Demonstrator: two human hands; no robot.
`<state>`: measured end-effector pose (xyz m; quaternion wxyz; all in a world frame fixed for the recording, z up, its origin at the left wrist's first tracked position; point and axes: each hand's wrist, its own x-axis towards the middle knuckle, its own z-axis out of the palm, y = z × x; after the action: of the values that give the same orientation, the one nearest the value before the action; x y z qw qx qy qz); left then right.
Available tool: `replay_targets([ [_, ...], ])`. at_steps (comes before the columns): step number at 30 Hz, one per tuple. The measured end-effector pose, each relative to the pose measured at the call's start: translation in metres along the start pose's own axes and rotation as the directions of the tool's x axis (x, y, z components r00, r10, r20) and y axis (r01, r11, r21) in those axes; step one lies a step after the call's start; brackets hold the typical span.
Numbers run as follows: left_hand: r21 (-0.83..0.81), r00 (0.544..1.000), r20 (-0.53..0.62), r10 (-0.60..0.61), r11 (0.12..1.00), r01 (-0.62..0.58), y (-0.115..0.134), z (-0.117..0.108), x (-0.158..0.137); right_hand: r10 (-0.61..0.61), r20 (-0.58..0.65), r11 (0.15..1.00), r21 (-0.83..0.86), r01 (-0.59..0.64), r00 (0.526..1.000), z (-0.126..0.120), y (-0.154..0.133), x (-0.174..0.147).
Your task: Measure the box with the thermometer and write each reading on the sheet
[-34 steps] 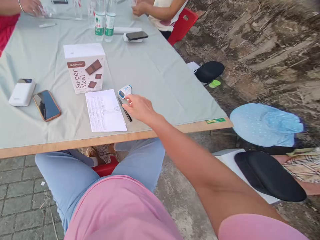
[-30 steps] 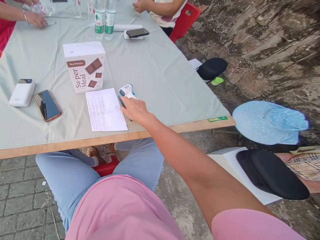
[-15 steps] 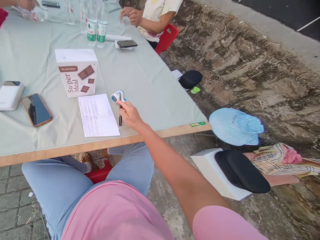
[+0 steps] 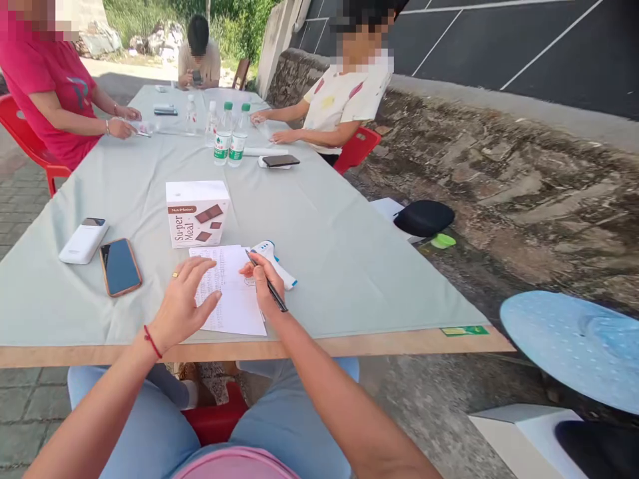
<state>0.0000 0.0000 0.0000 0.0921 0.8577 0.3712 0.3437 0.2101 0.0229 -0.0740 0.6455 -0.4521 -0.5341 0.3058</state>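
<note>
My right hand (image 4: 265, 283) grips a black pen (image 4: 274, 294) above the right part of a paper sheet (image 4: 234, 316) covered with handwriting. Over the sheet's left side is my left hand (image 4: 188, 299), its fingers apart and nothing in it. Whether its fingers touch the paper I cannot tell. Just beyond my right hand lies a white and blue handheld thermometer (image 4: 284, 276), partly hidden by the fingers. Behind the sheet stands a white carton (image 4: 197, 216) printed with chocolate pieces.
Left of the paper lie a phone (image 4: 120, 267) and a white power bank (image 4: 84, 241). Water bottles (image 4: 230, 143) and another phone (image 4: 281, 160) are farther up the table (image 4: 349, 266). Several people sit around it. A blue hat (image 4: 574, 339) is at the right.
My right hand has picked up the pen from the table. My left hand has come into view over the paper. The view has tilted up, showing people at the table's far end.
</note>
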Motion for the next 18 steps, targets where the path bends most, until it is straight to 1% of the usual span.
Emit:
replay_targets([
  [2, 0.103, 0.990, 0.139, -0.016, 0.995, 0.001, -0.011, 0.018, 0.006, 0.089, 0.095, 0.994, 0.062, -0.096, 0.991, 0.007, 0.007, 0.005],
  [4, 0.223, 0.952, 0.281, -0.120, 0.973, 0.056, -0.025, 0.037, 0.009, 0.193, 0.165, 0.968, 0.130, -0.215, 0.967, 0.012, 0.015, 0.009],
  [5, 0.250, 0.928, 0.320, -0.190, 0.962, 0.111, -0.031, 0.044, 0.009, 0.243, 0.184, 0.952, 0.143, -0.271, 0.952, 0.013, 0.020, 0.011],
  [6, 0.260, 0.913, 0.338, -0.230, 0.955, 0.145, -0.037, 0.050, 0.008, 0.286, 0.190, 0.939, 0.137, -0.314, 0.939, 0.014, 0.023, 0.011],
  [7, 0.262, 0.902, 0.344, -0.260, 0.949, 0.174, -0.041, 0.054, 0.006, 0.319, 0.182, 0.932, 0.117, -0.342, 0.930, 0.014, 0.026, 0.011],
  [9, 0.258, 0.898, 0.333, -0.287, 0.944, 0.207, -0.043, 0.057, 0.002, 0.347, 0.131, 0.932, 0.065, -0.357, 0.929, 0.013, 0.028, 0.009],
  [11, 0.258, 0.902, 0.318, -0.293, 0.942, 0.215, -0.042, 0.057, -0.002, 0.338, 0.072, 0.940, 0.023, -0.340, 0.938, 0.012, 0.024, 0.006],
  [13, 0.254, 0.906, 0.311, -0.287, 0.944, 0.212, -0.039, 0.057, -0.004, 0.330, 0.043, 0.944, 0.011, -0.331, 0.943, 0.011, 0.017, 0.003],
  [15, 0.243, 0.908, 0.310, -0.282, 0.947, 0.211, -0.037, 0.057, -0.004, 0.352, 0.060, 0.934, 0.045, -0.355, 0.934, 0.012, 0.008, 0.002],
  [18, 0.239, 0.904, 0.313, -0.292, 0.945, 0.222, -0.037, 0.057, -0.003, 0.430, 0.131, 0.887, 0.123, -0.445, 0.893, 0.018, -0.002, 0.002],
])
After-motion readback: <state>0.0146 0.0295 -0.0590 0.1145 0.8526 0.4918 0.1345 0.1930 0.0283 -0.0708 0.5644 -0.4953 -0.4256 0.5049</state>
